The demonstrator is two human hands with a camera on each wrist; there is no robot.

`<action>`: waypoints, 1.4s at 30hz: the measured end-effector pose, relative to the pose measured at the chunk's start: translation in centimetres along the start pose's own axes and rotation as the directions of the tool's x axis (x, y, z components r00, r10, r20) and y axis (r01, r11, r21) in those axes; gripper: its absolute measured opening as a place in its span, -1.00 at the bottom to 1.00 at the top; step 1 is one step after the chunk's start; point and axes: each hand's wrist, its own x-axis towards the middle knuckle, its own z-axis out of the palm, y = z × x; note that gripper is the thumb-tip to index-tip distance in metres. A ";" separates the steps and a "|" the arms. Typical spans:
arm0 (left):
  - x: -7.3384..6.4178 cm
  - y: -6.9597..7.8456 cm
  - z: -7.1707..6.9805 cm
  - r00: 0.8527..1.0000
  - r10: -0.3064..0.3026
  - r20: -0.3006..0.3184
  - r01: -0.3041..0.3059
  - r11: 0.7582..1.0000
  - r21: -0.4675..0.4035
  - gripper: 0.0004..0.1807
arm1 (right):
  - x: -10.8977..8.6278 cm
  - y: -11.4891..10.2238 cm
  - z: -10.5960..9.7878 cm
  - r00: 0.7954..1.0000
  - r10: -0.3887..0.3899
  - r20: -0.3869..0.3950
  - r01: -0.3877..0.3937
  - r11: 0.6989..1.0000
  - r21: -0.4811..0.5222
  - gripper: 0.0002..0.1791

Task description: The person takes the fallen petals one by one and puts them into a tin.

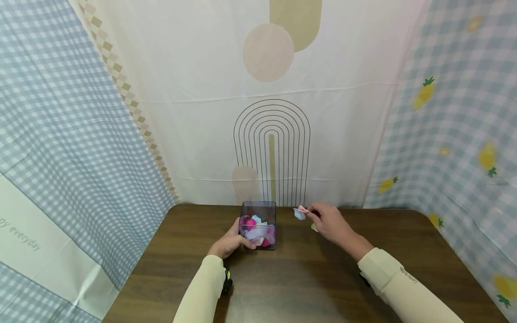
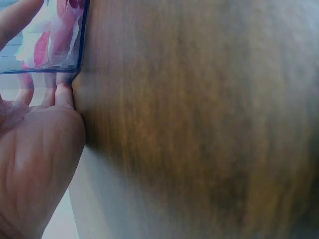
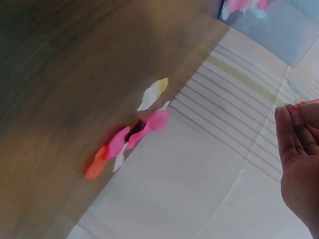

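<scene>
A clear plastic box point(image 1: 259, 209) stands on the table, holding pink, white and pale blue petal-like pieces point(image 1: 256, 233). My left hand point(image 1: 227, 244) grips the box at its left side; in the left wrist view the thumb and fingers of that hand point(image 2: 40, 159) lie on different sides of the box's corner. To the right of the box, my right hand point(image 1: 332, 224) pinches a pale blue and pink petal point(image 1: 300, 214) just above the table. The right wrist view has this hand point(image 3: 301, 154) at its right edge, the pinched piece mostly hidden by fingers.
Several loose petals lie near the table's back edge: a white and yellow one point(image 3: 153, 94), pink ones point(image 3: 117, 143) and an orange one point(image 3: 96, 163). Behind the wooden table point(image 1: 282, 287) hangs a patterned cloth point(image 1: 194, 148), with checked cloths at both sides.
</scene>
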 end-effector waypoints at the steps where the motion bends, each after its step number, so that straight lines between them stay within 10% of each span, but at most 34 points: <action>1: 0.0 0.0 0.0 1.000 -0.004 0.000 0.004 1.000 -0.001 0.15 | 0.1 -0.2 0.1 1.000 -0.007 -0.004 0.007 1.000 0.001 -0.88; 14: 0.0 0.0 0.0 1.000 0.006 0.011 -0.006 1.000 0.005 0.21 | 3.0 -4.3 1.4 0.993 -0.114 -0.042 0.117 0.989 0.088 -0.86; 42: 0.5 -0.4 -0.2 1.000 0.012 0.002 -0.012 1.000 -0.001 0.22 | 7.6 -7.8 6.2 0.967 -0.058 0.248 0.048 0.998 0.044 -0.91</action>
